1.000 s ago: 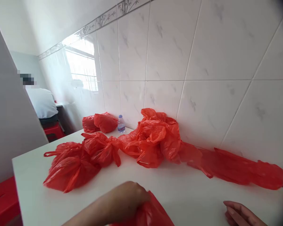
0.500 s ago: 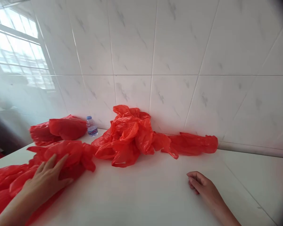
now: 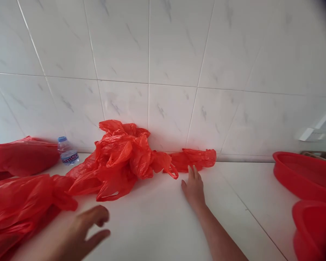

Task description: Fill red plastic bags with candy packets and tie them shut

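My right hand point(image 3: 194, 186) reaches toward a folded red plastic bag point(image 3: 203, 158) by the wall. Its fingers are apart, and the tips overlap the bag's near edge; whether they touch it I cannot tell. My left hand point(image 3: 84, 232), slightly blurred, hovers over the white tabletop point(image 3: 154, 224) with thumb and fingers apart and nothing between them. Left of it lies a spread of red plastic bags point(image 3: 24, 206). A crumpled heap of red plastic bags point(image 3: 122, 152) rests against the wall between the two hands, one handle loop hanging toward the right.
A small water bottle with a blue cap point(image 3: 67, 152) stands at the back left, beside a red bag bundle point(image 3: 24, 157). On the right are two red plastic basins point(image 3: 301, 183), point(image 3: 299, 232). The tiled wall point(image 3: 168, 108) bounds the back.
The view has turned right, bringing the red basins in. My left hand has left the bags at left. My right hand has opened and moved forward to the folded bag.
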`<state>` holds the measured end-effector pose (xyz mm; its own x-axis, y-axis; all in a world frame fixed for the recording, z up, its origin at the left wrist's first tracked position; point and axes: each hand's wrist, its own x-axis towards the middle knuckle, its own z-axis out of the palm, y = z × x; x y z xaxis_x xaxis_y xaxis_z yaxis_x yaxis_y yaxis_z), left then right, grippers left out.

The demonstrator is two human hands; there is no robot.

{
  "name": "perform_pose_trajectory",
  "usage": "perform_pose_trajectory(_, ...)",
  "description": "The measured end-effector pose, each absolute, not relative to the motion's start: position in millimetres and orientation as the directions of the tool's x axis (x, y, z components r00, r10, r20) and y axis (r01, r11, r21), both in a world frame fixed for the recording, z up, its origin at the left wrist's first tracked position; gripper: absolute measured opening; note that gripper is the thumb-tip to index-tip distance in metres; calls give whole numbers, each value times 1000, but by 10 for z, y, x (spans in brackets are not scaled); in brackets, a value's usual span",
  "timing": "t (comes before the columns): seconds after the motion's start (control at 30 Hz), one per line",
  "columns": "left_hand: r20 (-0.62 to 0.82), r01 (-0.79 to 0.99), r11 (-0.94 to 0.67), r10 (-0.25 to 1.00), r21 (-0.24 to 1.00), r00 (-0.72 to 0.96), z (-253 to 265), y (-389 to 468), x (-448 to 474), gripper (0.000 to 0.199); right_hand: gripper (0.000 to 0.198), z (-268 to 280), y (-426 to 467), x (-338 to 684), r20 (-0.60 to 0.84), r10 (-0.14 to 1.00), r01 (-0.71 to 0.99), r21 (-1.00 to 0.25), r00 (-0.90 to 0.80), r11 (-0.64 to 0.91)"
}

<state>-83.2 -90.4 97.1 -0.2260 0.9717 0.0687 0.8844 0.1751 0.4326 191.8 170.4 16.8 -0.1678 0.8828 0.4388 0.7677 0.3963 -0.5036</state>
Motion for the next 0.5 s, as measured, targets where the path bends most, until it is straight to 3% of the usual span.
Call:
perform_pose_trajectory(0.1,-57,834,17,998,551,17,863,-589,-294,25,68,161,1783,1910,428,886,812,-444,-179,378)
perform_pose_trajectory(0.2,65,748,-140,989,649,130,663,-219,-3,34,66,159,1795,1934,403,896,835,-417,-185,360)
perform_pose_trajectory(0.3,310,751,-230,950,619,36,391,210,112,44,51,174,1732,1970,393,897,838,-405,-200,365)
perform_pose_trajectory(0.43,408,766,-217,911,605,-64,130,584,168,63,16,179,1493,2137,383,877,794,-415,-290,444)
perform_pose_trajectory(0.5,443,763,-242,894,599,-64,101,622,181,65,10,161,1324,2304,371,864,751,-447,-339,487)
